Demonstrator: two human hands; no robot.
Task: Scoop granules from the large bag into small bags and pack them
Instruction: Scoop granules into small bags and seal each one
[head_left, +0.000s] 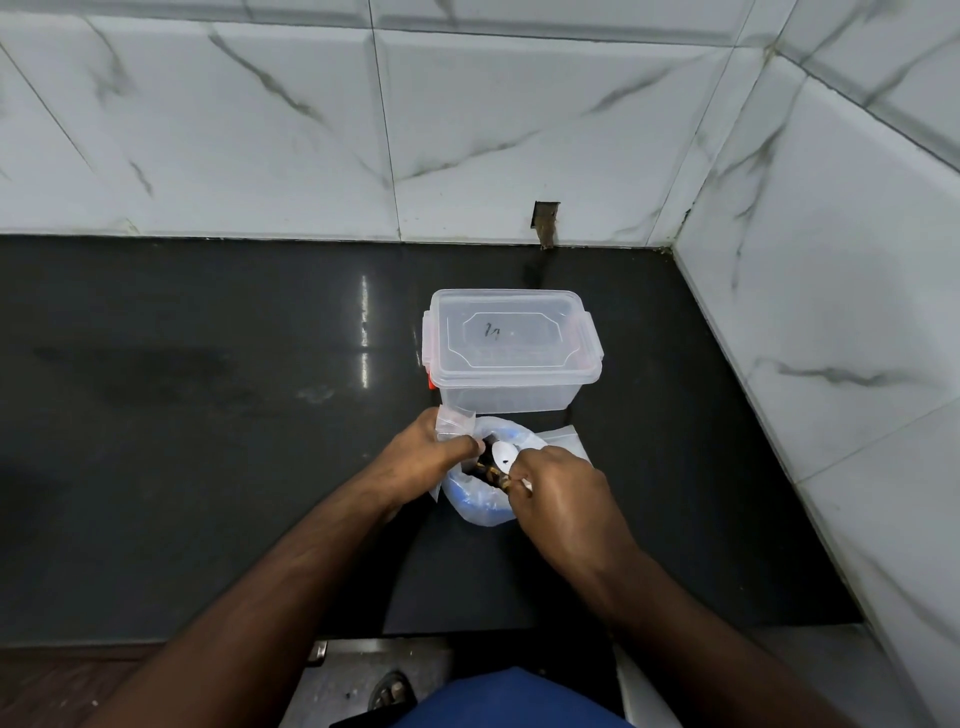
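Note:
The large bag (480, 506), translucent white with blue print, sits open on the black counter and shows dark granules (488, 470) at its mouth. My left hand (434, 449) pinches a small clear bag (456, 421) at the large bag's left rim. My right hand (558, 491) grips a white spoon (503, 453), whose bowl lies over the granules. More small clear bags (566, 439) lie flat just right of the large bag, partly hidden by my right hand.
A clear plastic box (511, 348) with a snapped-on lid and red clips stands right behind the bag. Marble-tiled walls close the counter at the back and right. The black counter (208, 415) stretches left; its front edge lies near my body.

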